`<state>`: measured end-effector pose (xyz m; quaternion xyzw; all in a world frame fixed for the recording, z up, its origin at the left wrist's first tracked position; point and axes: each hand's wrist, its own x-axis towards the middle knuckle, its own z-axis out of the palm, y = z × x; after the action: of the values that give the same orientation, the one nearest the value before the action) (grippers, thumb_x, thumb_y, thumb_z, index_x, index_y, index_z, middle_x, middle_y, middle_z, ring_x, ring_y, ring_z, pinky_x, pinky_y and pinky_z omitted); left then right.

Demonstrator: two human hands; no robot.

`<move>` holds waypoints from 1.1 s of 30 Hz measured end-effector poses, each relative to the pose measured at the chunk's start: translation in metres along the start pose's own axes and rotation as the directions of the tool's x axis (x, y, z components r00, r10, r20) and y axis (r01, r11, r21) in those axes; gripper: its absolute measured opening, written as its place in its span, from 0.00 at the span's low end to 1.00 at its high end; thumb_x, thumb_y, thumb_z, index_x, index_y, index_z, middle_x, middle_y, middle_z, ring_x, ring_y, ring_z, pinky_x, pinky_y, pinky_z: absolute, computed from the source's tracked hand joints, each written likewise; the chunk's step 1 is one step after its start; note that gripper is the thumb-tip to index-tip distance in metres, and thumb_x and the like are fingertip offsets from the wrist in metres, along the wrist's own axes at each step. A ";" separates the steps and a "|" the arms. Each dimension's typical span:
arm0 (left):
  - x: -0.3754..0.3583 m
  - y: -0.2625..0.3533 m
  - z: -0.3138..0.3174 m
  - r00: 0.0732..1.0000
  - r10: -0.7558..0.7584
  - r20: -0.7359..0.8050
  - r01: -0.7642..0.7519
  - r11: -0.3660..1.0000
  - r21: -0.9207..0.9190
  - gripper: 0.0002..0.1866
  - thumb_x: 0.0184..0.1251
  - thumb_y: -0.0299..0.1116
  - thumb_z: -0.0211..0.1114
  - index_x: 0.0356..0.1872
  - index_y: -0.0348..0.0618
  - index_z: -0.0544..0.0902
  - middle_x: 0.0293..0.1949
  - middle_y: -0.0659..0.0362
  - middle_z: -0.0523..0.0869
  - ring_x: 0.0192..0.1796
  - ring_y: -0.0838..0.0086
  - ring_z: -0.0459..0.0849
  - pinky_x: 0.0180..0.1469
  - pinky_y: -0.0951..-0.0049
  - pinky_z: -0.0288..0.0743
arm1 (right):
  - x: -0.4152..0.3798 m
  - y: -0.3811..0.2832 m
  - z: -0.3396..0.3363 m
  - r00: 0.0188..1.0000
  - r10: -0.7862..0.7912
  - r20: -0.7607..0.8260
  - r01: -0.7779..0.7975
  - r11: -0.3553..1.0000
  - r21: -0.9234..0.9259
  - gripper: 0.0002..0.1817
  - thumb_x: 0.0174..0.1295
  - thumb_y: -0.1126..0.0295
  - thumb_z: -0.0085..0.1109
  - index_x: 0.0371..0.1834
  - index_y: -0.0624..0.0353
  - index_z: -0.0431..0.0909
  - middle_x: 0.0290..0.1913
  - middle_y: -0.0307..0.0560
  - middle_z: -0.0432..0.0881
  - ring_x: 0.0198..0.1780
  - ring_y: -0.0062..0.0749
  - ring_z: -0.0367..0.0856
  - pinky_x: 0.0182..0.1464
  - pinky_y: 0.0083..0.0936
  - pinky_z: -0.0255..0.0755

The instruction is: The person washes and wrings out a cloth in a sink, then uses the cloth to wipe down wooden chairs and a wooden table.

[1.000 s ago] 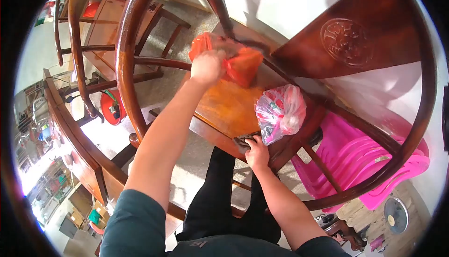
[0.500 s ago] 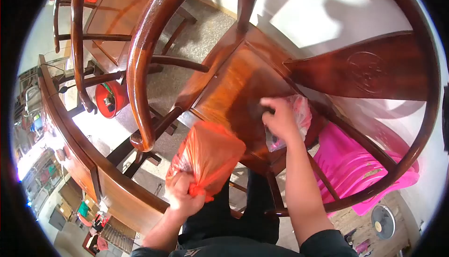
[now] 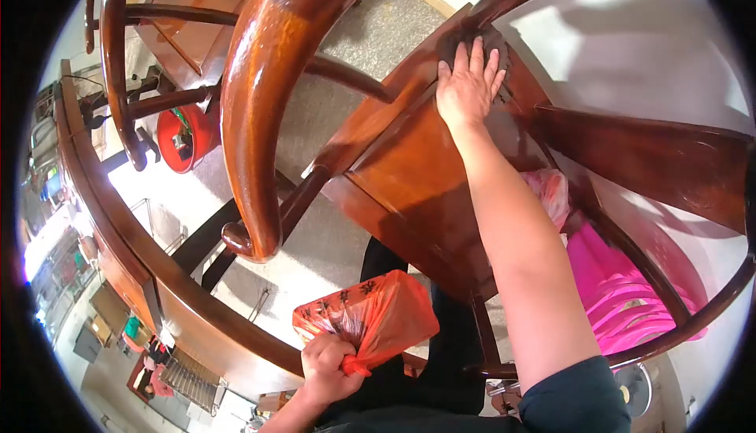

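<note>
My left hand is closed round the gathered neck of a red plastic bag with dark printed characters, held low in front of my legs. My right hand reaches to the far corner of the wooden chair seat, its fingers spread flat over a dark cloth. A clear and pinkish plastic bag lies on the right side of the seat, partly hidden behind my right forearm.
The chair's curved armrest rises left of the seat, its carved backrest on the right. Pink plastic stools and a fan stand lower right. A red bucket and a long wooden table edge are at left.
My right hand has moved from beside the clear bag to the seat's far corner, now flat on the dark cloth. The red bag has shifted down and right with my left hand. The view has shifted.
</note>
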<state>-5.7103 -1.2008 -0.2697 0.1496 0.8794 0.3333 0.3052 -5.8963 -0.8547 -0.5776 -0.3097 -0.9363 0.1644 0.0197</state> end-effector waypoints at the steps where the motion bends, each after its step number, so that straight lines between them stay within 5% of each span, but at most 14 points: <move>1: 0.002 0.000 0.003 1.000 0.022 -0.006 -0.021 0.999 0.042 0.16 0.39 0.30 0.78 0.30 0.46 0.80 0.25 0.56 0.81 0.27 0.57 0.82 0.31 0.60 0.76 | -0.003 -0.007 0.002 0.999 -0.024 -0.032 0.025 1.000 0.013 0.30 0.75 0.52 0.55 0.77 0.48 0.71 0.85 0.45 0.56 0.86 0.55 0.45 0.84 0.60 0.36; 5: 0.014 0.004 0.013 0.994 0.084 -0.076 -0.081 0.996 0.044 0.13 0.41 0.22 0.72 0.28 0.43 0.77 0.25 0.54 0.83 0.25 0.58 0.82 0.29 0.63 0.76 | -0.045 -0.025 -0.013 0.934 -0.351 0.069 0.342 0.932 0.119 0.26 0.71 0.56 0.61 0.71 0.46 0.77 0.81 0.39 0.64 0.82 0.53 0.55 0.81 0.59 0.50; 8: 0.012 0.008 0.018 0.992 0.086 -0.089 -0.086 0.996 0.012 0.13 0.42 0.21 0.71 0.29 0.43 0.77 0.26 0.54 0.83 0.26 0.57 0.83 0.29 0.63 0.77 | -0.102 -0.017 -0.025 0.909 -0.392 0.139 0.363 0.911 0.198 0.25 0.66 0.61 0.65 0.67 0.44 0.80 0.79 0.39 0.67 0.81 0.55 0.58 0.78 0.61 0.57; 12: 0.004 0.014 0.016 0.996 0.065 -0.067 -0.067 0.997 -0.031 0.13 0.41 0.22 0.70 0.28 0.42 0.76 0.25 0.54 0.82 0.26 0.57 0.82 0.30 0.63 0.76 | -0.184 -0.003 -0.041 0.777 -0.600 0.193 0.527 0.786 0.323 0.23 0.62 0.56 0.69 0.61 0.43 0.84 0.77 0.34 0.70 0.79 0.41 0.62 0.78 0.55 0.61; 15: 0.001 0.016 0.012 1.000 0.011 -0.020 -0.011 1.000 -0.018 0.13 0.40 0.23 0.70 0.28 0.42 0.75 0.25 0.54 0.81 0.26 0.57 0.81 0.30 0.63 0.76 | -0.161 -0.009 -0.045 0.671 -0.680 0.294 0.616 0.733 0.288 0.27 0.59 0.52 0.71 0.64 0.41 0.83 0.76 0.30 0.70 0.75 0.34 0.67 0.78 0.48 0.61; 16: -0.001 0.016 0.013 1.000 0.002 -0.012 -0.002 1.000 -0.010 0.13 0.40 0.23 0.69 0.28 0.42 0.75 0.25 0.54 0.80 0.26 0.57 0.80 0.30 0.63 0.76 | -0.142 -0.015 -0.044 0.632 -0.696 0.341 0.645 0.716 0.267 0.28 0.60 0.52 0.70 0.65 0.41 0.82 0.76 0.29 0.70 0.75 0.33 0.67 0.78 0.47 0.61; 19: -0.006 0.014 0.015 1.000 -0.017 0.011 0.017 1.000 0.007 0.13 0.40 0.24 0.70 0.28 0.43 0.75 0.25 0.53 0.80 0.26 0.57 0.80 0.31 0.63 0.76 | -0.102 -0.049 -0.018 0.776 -0.609 0.164 0.577 0.791 0.205 0.35 0.64 0.48 0.67 0.74 0.40 0.72 0.80 0.30 0.64 0.75 0.34 0.64 0.81 0.52 0.53; 22: -0.017 0.006 0.011 0.998 -0.020 0.064 0.014 0.996 0.090 0.15 0.40 0.25 0.73 0.31 0.44 0.77 0.28 0.53 0.83 0.30 0.54 0.83 0.34 0.59 0.78 | -0.131 -0.083 -0.012 0.843 -0.495 0.209 0.456 0.865 0.208 0.32 0.68 0.50 0.62 0.75 0.40 0.72 0.82 0.31 0.61 0.80 0.43 0.57 0.81 0.60 0.50; 24: -0.021 0.000 0.009 0.997 0.000 0.071 -0.008 0.994 0.113 0.17 0.40 0.25 0.75 0.32 0.45 0.78 0.29 0.53 0.84 0.32 0.53 0.84 0.35 0.57 0.79 | -0.183 -0.075 0.016 0.723 -0.663 0.193 0.634 0.748 0.194 0.26 0.68 0.49 0.61 0.68 0.40 0.79 0.80 0.33 0.66 0.81 0.45 0.57 0.81 0.61 0.49; 27: -0.030 -0.001 0.002 0.999 -0.013 0.053 0.006 0.993 0.117 0.16 0.42 0.25 0.74 0.32 0.46 0.78 0.29 0.53 0.83 0.32 0.52 0.83 0.36 0.55 0.79 | -0.263 -0.038 -0.003 0.721 -0.689 0.073 0.638 0.701 0.320 0.24 0.65 0.51 0.64 0.65 0.37 0.82 0.73 0.30 0.73 0.80 0.39 0.60 0.82 0.53 0.49; 33: -0.035 0.004 0.002 0.999 0.002 -0.038 0.003 0.993 0.115 0.13 0.45 0.24 0.72 0.32 0.45 0.77 0.29 0.53 0.83 0.31 0.53 0.83 0.36 0.58 0.78 | -0.301 0.061 -0.037 0.526 -0.755 0.392 0.694 0.647 0.316 0.27 0.66 0.58 0.59 0.71 0.38 0.78 0.78 0.32 0.70 0.82 0.38 0.59 0.81 0.53 0.53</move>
<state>-5.6815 -1.2128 -0.2527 0.1602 0.9029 0.2848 0.2792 -5.6128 -0.9740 -0.5429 0.1622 -0.9396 0.2702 -0.1332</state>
